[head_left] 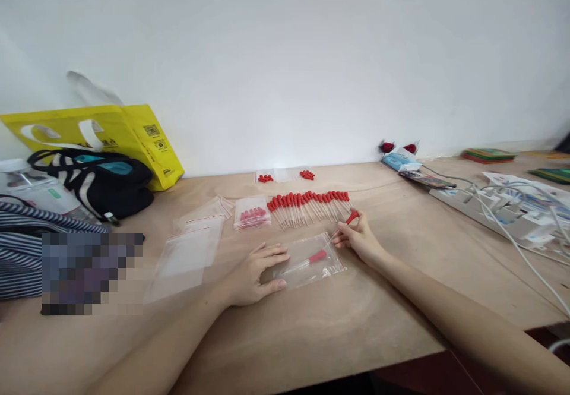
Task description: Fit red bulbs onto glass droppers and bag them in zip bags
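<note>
A clear zip-lock bag (297, 270) lies flat on the table with one red-bulbed dropper (317, 256) inside. My left hand (258, 273) rests palm down at the bag's left end, fingers and thumb spread, holding nothing. My right hand (358, 240) is closed on a second dropper (351, 217), its red bulb up and its clear tube slanting down to the bag's right, red-lined end. Whether the tip is inside the bag I cannot tell. Just beyond the bag, several loose droppers (307, 200) lie in a row, bulbs toward the wall.
Filled bags (252, 212) are stacked left of the row. Flat bags (191, 252) lie further left. More bags with red bulbs (285, 174) lie by the wall. A yellow bag (133, 139) and black bag (120, 175) stand left; a power strip (512, 217) and cables lie right.
</note>
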The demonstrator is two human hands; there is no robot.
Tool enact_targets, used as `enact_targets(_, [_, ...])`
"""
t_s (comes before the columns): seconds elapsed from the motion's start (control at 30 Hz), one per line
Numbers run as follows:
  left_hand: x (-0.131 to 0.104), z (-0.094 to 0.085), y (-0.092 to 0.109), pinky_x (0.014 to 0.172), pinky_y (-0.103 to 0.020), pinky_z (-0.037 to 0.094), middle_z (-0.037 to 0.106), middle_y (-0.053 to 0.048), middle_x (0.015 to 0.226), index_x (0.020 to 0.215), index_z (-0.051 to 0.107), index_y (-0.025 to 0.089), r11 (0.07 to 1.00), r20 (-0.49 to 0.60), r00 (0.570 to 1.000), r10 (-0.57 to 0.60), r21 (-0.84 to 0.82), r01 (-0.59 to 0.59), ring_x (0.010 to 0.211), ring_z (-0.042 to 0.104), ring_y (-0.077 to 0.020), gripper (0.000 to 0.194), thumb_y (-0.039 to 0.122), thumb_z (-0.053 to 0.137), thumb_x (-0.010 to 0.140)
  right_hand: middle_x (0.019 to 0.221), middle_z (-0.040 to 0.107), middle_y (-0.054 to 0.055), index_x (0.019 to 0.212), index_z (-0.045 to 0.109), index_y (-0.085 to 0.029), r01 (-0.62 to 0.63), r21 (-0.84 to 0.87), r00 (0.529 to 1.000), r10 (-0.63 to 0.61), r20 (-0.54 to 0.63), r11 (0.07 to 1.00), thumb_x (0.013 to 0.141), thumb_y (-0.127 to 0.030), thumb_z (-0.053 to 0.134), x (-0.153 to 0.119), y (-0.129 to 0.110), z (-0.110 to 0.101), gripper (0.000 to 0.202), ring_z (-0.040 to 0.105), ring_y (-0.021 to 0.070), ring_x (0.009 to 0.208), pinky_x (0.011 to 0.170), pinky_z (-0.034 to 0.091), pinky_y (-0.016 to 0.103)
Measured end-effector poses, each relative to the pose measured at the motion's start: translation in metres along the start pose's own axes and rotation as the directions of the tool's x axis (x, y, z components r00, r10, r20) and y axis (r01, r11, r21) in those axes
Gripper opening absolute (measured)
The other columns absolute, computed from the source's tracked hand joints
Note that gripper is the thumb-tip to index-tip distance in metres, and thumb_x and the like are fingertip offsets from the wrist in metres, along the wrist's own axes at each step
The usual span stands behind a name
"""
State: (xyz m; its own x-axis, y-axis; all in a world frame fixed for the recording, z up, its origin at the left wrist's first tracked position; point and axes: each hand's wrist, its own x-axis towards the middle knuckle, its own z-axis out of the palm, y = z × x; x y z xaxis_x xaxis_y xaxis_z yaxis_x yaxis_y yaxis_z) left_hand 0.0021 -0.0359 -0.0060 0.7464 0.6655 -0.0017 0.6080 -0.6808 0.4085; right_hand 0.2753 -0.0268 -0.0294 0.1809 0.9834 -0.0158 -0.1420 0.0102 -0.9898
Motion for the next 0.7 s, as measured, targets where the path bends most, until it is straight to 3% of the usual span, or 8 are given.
enact_targets(0.17, [0.001,0.000,0.000,0.108,-0.046,0.018,0.039,-0.005,0.136,0.127,0.042,0.024,1.000,0.013,1.000,-0.007,0.007,0.007,0.128,0.031,-0.0215,0.051,0.048,0.047,0.082,0.058,0.056,-0.005,0.097,0.034,-0.024,-0.127,0.162,0.991,0.120,0.055,0.979,0.073,-0.033,0.057,0.000,0.006,0.008,0.034,0.060,0.0131,0.054,0.051,0.050,0.026])
enact_targets(0.23, [0.001,0.001,0.000,0.108,-0.046,0.018,0.040,-0.004,0.136,0.129,0.039,0.025,1.000,0.002,1.000,-0.001,-0.002,0.001,0.128,0.031,-0.0210,0.052,0.048,0.047,0.082,0.060,0.056,-0.003,0.086,0.042,-0.022,-0.147,0.152,0.985,0.130,0.112,0.977,0.071,-0.034,0.059,0.000,0.007,0.006,0.026,0.059,0.0117,0.054,0.050,0.048,0.024])
enact_targets(0.3, [0.000,0.002,-0.002,0.108,-0.045,0.018,0.040,-0.004,0.136,0.130,0.037,0.025,1.000,-0.012,1.000,0.007,-0.017,-0.007,0.127,0.031,-0.0206,0.054,0.047,0.048,0.082,0.055,0.054,-0.004,0.079,0.046,-0.019,-0.155,0.064,0.969,0.140,0.202,0.986,0.067,-0.037,0.064,0.000,0.006,0.002,0.028,0.053,0.0089,0.045,0.041,0.041,0.019])
enact_targets(0.37, [0.000,0.002,-0.003,0.108,-0.045,0.018,0.040,-0.004,0.135,0.131,0.036,0.025,0.999,-0.024,1.000,0.015,-0.033,-0.016,0.127,0.032,-0.0209,0.055,0.047,0.049,0.081,0.045,0.047,-0.008,0.080,0.048,-0.017,-0.151,-0.067,0.940,0.164,0.300,0.986,0.064,-0.041,0.066,-0.001,0.004,-0.002,0.034,0.043,0.0059,0.033,0.031,0.027,0.016])
enact_targets(0.47, [0.000,0.003,-0.003,0.107,-0.046,0.017,0.040,-0.004,0.136,0.130,0.036,0.027,0.998,-0.033,0.999,0.026,-0.054,-0.028,0.127,0.032,-0.0217,0.054,0.045,0.049,0.082,0.036,0.040,-0.013,0.082,0.044,-0.019,-0.110,-0.190,0.914,0.174,0.366,0.976,0.064,-0.047,0.064,-0.003,0.000,-0.003,0.039,0.030,0.0042,0.024,0.028,0.012,0.015])
enact_targets(0.57, [0.000,0.002,-0.002,0.107,-0.047,0.017,0.041,-0.003,0.135,0.131,0.035,0.027,0.998,-0.025,1.000,0.017,-0.058,-0.019,0.127,0.032,-0.0217,0.054,0.044,0.050,0.082,0.042,0.050,-0.010,0.076,0.042,-0.020,-0.076,-0.209,0.907,0.155,0.391,0.975,0.061,-0.049,0.065,-0.006,-0.001,0.000,0.040,0.030,0.0032,0.025,0.029,0.016,0.015])
enact_targets(0.7, [0.000,0.001,-0.001,0.108,-0.046,0.017,0.040,-0.003,0.136,0.131,0.035,0.026,0.999,-0.019,1.000,0.004,-0.053,-0.005,0.127,0.031,-0.0211,0.054,0.045,0.049,0.082,0.055,0.058,-0.003,0.067,0.052,-0.016,-0.031,-0.258,0.874,0.151,0.462,0.966,0.060,-0.049,0.065,-0.009,0.003,0.002,0.036,0.037,0.0034,0.035,0.033,0.027,0.017])
